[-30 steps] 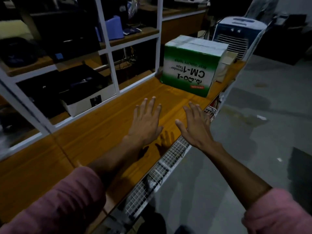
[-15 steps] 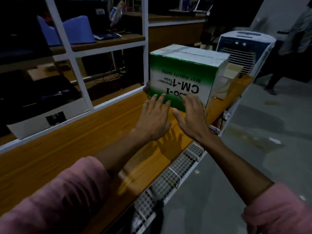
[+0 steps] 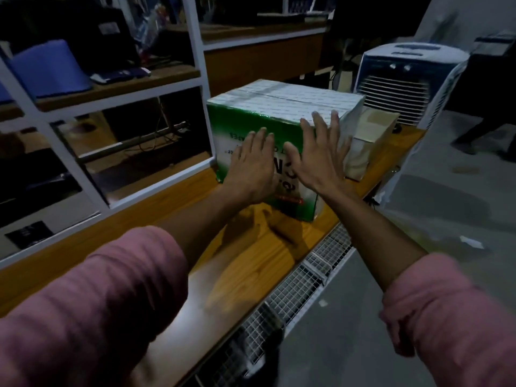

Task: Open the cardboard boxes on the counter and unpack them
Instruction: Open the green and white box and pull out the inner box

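Observation:
A green and white cardboard box [image 3: 282, 104] stands on the wooden counter [image 3: 156, 216], its top flaps taped shut and its print upside down. My left hand [image 3: 251, 166] is spread flat in front of the box's near face, fingers apart. My right hand [image 3: 318, 155] is also spread, its fingertips level with the box's upper right edge. Neither hand holds anything. A smaller plain brown box [image 3: 368, 141] sits right behind the green one, partly hidden by it.
A white window frame [image 3: 201, 79] with glass panes runs along the counter's left side. A wire mesh rack [image 3: 296, 286] hangs along the counter's right edge. A white and blue air cooler [image 3: 402, 76] stands on the floor beyond the counter's far end.
I have come closer to the green box. Both hands rose from above the counter top up to the box's front face, the right one reaching its top edge.

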The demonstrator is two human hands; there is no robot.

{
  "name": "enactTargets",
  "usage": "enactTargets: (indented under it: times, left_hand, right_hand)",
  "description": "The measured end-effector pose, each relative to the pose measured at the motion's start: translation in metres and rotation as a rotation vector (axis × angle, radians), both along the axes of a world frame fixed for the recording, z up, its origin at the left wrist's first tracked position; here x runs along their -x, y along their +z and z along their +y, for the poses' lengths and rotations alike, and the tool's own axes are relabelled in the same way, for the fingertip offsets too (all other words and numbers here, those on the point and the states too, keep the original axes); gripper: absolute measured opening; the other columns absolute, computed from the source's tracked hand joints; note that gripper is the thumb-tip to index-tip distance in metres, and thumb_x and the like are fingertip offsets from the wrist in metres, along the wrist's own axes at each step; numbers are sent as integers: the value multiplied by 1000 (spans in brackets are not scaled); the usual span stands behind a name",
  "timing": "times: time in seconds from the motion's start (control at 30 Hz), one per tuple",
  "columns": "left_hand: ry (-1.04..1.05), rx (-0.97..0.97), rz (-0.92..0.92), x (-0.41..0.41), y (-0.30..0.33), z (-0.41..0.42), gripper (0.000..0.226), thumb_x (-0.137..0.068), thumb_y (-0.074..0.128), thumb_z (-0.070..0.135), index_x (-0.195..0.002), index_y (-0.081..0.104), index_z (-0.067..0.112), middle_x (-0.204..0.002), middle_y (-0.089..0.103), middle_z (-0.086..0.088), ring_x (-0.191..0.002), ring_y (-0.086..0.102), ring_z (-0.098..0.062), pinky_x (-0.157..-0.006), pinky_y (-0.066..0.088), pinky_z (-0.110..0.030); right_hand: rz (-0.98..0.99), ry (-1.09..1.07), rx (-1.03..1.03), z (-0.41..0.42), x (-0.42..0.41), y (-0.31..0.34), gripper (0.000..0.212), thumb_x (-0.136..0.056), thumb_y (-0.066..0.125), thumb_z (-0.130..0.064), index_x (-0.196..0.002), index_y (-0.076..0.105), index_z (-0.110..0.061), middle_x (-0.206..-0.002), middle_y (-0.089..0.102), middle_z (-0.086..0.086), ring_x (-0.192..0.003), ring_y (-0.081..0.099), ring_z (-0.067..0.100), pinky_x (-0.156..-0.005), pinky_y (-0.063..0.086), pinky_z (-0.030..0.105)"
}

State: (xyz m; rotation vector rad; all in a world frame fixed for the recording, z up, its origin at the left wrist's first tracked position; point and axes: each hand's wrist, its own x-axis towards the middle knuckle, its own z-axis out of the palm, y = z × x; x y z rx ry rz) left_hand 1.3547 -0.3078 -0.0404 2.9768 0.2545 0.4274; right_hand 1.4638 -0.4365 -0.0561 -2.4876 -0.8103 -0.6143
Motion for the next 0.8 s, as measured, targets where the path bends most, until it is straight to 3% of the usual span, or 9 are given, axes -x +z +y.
enactTargets:
  times: [0.13,0.27,0.33,0.4,0.5,0.57,0.63,0.73,0.8]
  left_hand:
    - [-29,-1,28,-15,-1,-2,95,-93,62,26,-161,-2,10,-169,-11,-9,-155,-11,-29,-126,3,-53]
    - [-143,-7,-15,-3,-17,-4,89,-94,48,42,-160,-2,10,-169,-6,-12,-155,-10,-28,-125,2,-55]
    - [-155,-69,-102,18,-31,-5,74,-98,46,38,-158,14,10,-166,17,-17,-155,9,-31,-122,14,-62]
    - [-101,-132,-220,46,-44,-1,56,-95,44,37,-143,40,9,-146,47,-19,-141,39,-35,-114,28,-66]
    - [-65,-155,-309,89,-54,14,39,-94,42,31,-123,59,11,-121,62,-14,-114,59,-34,-101,41,-61]
    - [-73,-176,-376,110,-50,29,38,-95,46,28,-125,60,9,-125,61,-16,-117,58,-36,-97,44,-59]
    - [-61,-139,-458,124,-39,39,44,-96,49,30,-132,55,6,-137,53,-19,-126,50,-37,-103,41,-57]
    - [-29,-63,-460,134,-17,46,66,-97,50,46,-149,37,7,-157,28,-19,-145,29,-37,-117,24,-49]
    - [-23,-54,-394,136,-10,48,73,-98,41,54,-153,30,8,-161,22,-19,-149,21,-36,-122,17,-48]
  right_hand:
    - [25,1,8,-4,-6,-12,62,-100,39,-59,-148,41,-21,-157,34,8,-152,12,36,-112,19,73]
    - [-100,68,-47,-3,32,-24,49,-100,44,-48,-139,51,-18,-141,48,10,-137,32,33,-109,32,62]
    - [-154,127,-90,0,57,-35,42,-100,47,-40,-132,58,-15,-133,55,10,-128,39,31,-106,35,59]
    - [-174,179,-165,5,85,-49,33,-101,46,-34,-121,64,-14,-125,60,9,-120,46,30,-105,34,57]
    - [-171,283,-313,14,131,-71,29,-103,46,-29,-106,70,-12,-106,68,5,-103,57,28,-103,36,53]
    - [-141,328,-424,17,156,-82,28,-103,47,-25,-102,72,-11,-95,70,2,-93,59,26,-92,42,51]
    - [-94,306,-535,16,172,-85,23,-102,51,-21,-100,71,-10,-92,69,2,-91,56,23,-83,44,50]
    - [-15,245,-648,12,178,-74,20,-99,53,-24,-97,65,-8,-95,62,6,-95,49,21,-84,45,50]
    - [69,260,-680,11,178,-67,24,-97,54,-30,-106,61,-9,-106,55,5,-103,49,24,-90,46,46]
